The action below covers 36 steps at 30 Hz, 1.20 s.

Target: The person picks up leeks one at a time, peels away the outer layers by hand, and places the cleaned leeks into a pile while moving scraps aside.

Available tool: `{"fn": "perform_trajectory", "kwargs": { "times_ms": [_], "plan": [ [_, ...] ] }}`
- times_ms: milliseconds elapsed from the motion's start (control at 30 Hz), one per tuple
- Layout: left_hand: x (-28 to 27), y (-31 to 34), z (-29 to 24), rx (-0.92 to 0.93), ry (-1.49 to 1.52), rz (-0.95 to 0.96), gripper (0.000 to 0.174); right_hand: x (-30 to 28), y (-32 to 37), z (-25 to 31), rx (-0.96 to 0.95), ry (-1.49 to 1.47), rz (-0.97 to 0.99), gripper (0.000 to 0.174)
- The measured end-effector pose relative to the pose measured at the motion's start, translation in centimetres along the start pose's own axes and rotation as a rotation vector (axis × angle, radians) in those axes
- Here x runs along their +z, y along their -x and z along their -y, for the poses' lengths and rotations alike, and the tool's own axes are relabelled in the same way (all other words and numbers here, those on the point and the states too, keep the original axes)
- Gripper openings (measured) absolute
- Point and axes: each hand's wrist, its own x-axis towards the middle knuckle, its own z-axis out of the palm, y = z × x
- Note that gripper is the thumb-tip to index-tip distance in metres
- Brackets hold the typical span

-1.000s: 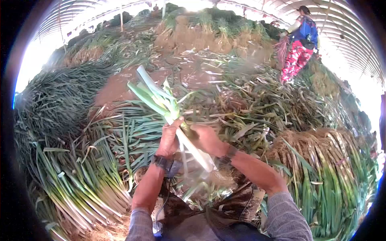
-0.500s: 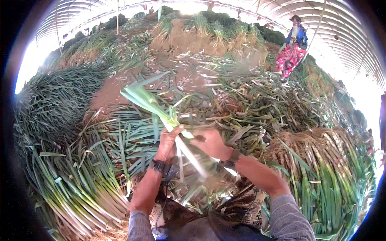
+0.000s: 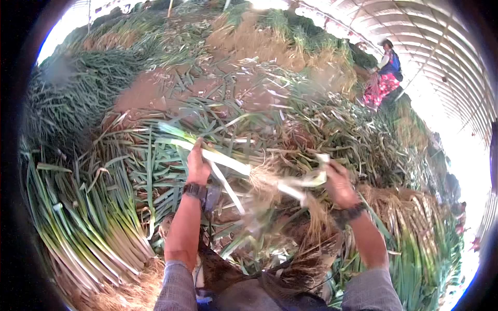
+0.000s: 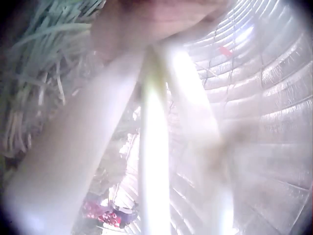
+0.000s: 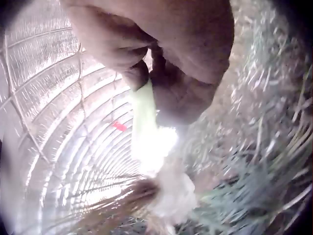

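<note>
My left hand (image 3: 198, 167) grips white-green onion stalks (image 3: 225, 159), leaves to the upper left and roots (image 3: 264, 176) to the right. In the left wrist view the fingers (image 4: 156, 22) sit above several blurred white stalks (image 4: 155, 147). My right hand (image 3: 340, 187), off to the right, pinches a pale strip (image 3: 315, 179); the right wrist view shows this strip (image 5: 144, 110) between thumb and finger of the hand (image 5: 166, 54). Another white stalk end (image 3: 292, 192) with roots hangs beside the strip; whether they are joined I cannot tell.
Onions lie in rows at the left (image 3: 88, 223) and right (image 3: 415, 233), roots upward on the right. Loose leaves (image 3: 332, 129) cover the ground ahead. A person (image 3: 384, 78) in red patterned trousers is at the back right, under an arched roof.
My right hand has moved away from the left, pulling out to the right with the pale strip. The held stalks have swung flatter, and the view has tilted and shifted.
</note>
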Motion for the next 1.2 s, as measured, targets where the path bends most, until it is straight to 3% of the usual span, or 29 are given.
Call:
{"fn": "perform_trajectory", "kwargs": {
  "times_ms": [33,67,100,167,233,300,333,367,400,500,533,567,600,667,700,767,867,933,1000,1067,1133,1200],
  "plan": [
    [-0.3,-0.2,-0.2,0.037,0.003,-0.022,0.016,0.2,1.9,3.4,0.137,0.104,-0.174,0.030],
    [-0.1,0.1,-0.4,0.046,0.014,-0.033,0.016,-1.6,2.2,3.1,0.121,0.139,-0.519,0.032],
    [0.4,0.7,-0.7,0.101,0.007,-0.153,0.015,-6.4,3.2,3.3,0.046,0.290,-0.469,0.032],
    [0.2,1.7,-1.3,0.147,-0.002,-0.280,0.015,-14.0,3.2,2.4,-0.063,0.006,-0.608,0.035],
    [-0.7,1.9,-2.5,0.027,-0.065,-0.197,0.018,-12.7,4.4,3.7,0.058,0.871,-0.592,0.037],
    [0.0,2.4,-2.3,0.039,-0.090,-0.174,0.019,-11.6,4.7,1.5,0.121,0.933,-0.493,0.049],
    [0.1,2.4,-2.0,0.027,-0.074,-0.163,0.019,-10.4,5.2,0.7,0.214,0.643,-0.278,0.057],
    [0.3,2.4,-1.6,0.010,-0.063,-0.148,0.019,-1.9,6.5,2.7,0.301,0.467,-0.180,0.056],
    [0.3,2.6,-1.2,0.010,-0.093,-0.106,0.022,1.9,6.5,3.1,0.419,0.564,0.089,0.058],
    [0.7,3.5,-0.3,-0.035,-0.050,-0.008,0.025,5.5,7.0,-6.4,0.151,0.421,0.284,0.041],
    [0.1,3.5,0.5,-0.009,-0.077,0.028,0.026,8.9,7.6,-4.4,0.338,0.323,0.222,0.036],
    [1.6,6.0,0.4,-0.031,-0.172,0.068,0.027,8.5,6.8,-6.7,0.336,0.313,0.237,0.036],
    [2.4,7.2,0.9,-0.066,-0.186,0.065,0.026,7.4,5.2,-10.6,0.011,0.431,0.264,0.032],
    [3.6,10.2,2.7,-0.110,-0.372,-0.014,0.030,8.7,3.0,-12.7,-0.166,0.364,0.218,0.021],
    [1.4,9.4,4.5,-0.130,-0.375,0.073,0.027,10.2,2.5,-12.1,-0.174,0.356,0.221,0.021],
    [0.0,9.1,6.5,-0.211,-0.238,0.007,0.023,12.4,2.6,-10.6,0.171,0.613,0.117,0.025],
    [1.7,10.3,4.7,-0.322,-0.238,0.004,0.019,12.8,6.8,-11.7,-0.216,0.936,0.450,0.041],
    [1.3,10.0,4.2,-0.320,-0.218,0.006,0.019,11.2,9.6,-15.3,-0.050,0.825,0.665,0.039],
    [1.8,9.8,3.3,-0.328,-0.194,0.105,0.016,8.5,12.0,-13.8,0.189,0.721,0.743,0.037],
    [1.7,9.9,3.1,-0.410,-0.210,0.207,0.013,5.8,12.9,-10.7,0.180,1.006,1.071,0.038],
    [3.0,12.2,2.5,-0.485,-0.288,0.293,0.011,3.9,10.5,-8.0,0.234,1.011,0.687,0.050],
    [3.7,13.9,2.7,-0.527,-0.322,0.387,0.018,2.0,7.7,-8.6,-0.053,1.090,0.267,0.075]
  ]
}}
